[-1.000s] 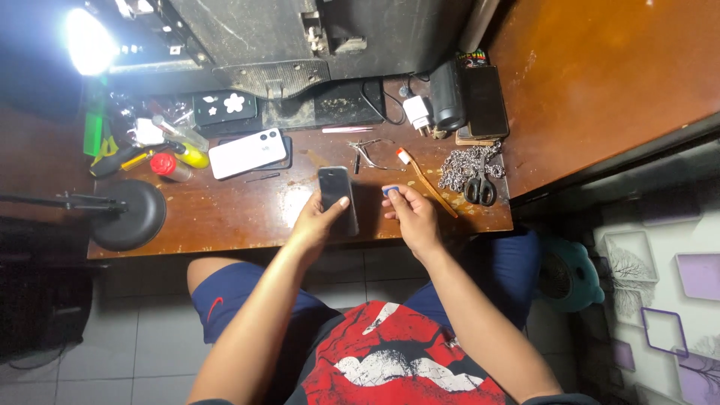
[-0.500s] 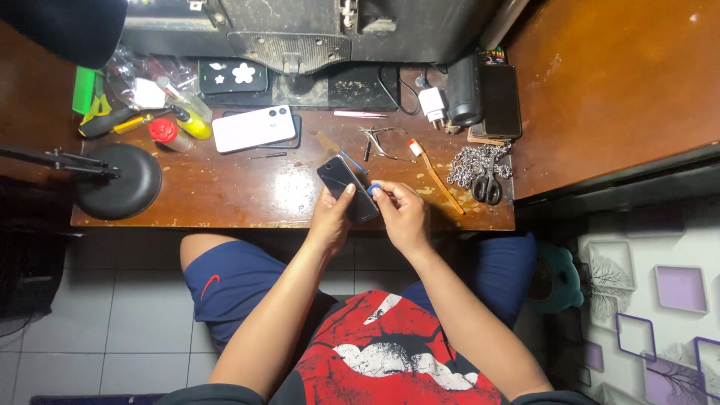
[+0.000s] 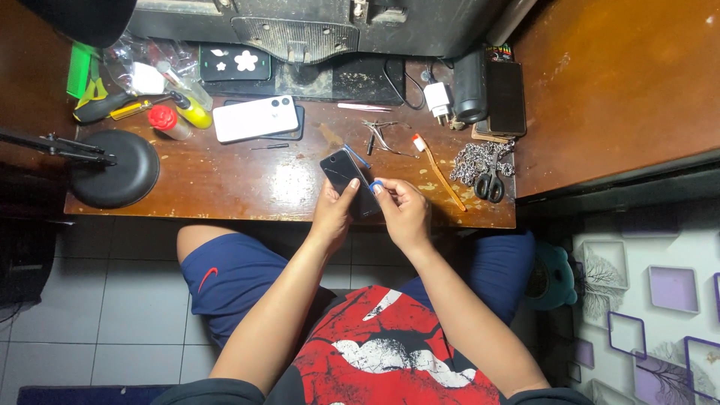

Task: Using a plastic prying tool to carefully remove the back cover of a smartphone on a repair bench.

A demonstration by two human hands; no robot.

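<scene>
My left hand [image 3: 334, 212] grips a black phone [image 3: 343, 170] by its lower end, tilted above the front edge of the wooden desk [image 3: 247, 191]. My right hand [image 3: 403, 211] pinches a small blue pick [image 3: 376, 184] against the phone's right edge. A thin blue strip shows along the phone's upper right side. Both hands meet over the desk's front middle.
On the desk lie a white phone [image 3: 255, 118], tweezers [image 3: 386, 137], an orange toothbrush [image 3: 439, 172], scissors with a chain [image 3: 486, 171], a red-capped bottle [image 3: 166, 121], a yellow screwdriver [image 3: 112, 109], a charger plug [image 3: 437, 100] and a round black lamp base [image 3: 116, 167].
The view has shifted slightly. Both hands drew closer together on the black phone, which now tilts more; my right hand brought the blue pick to its edge.
</scene>
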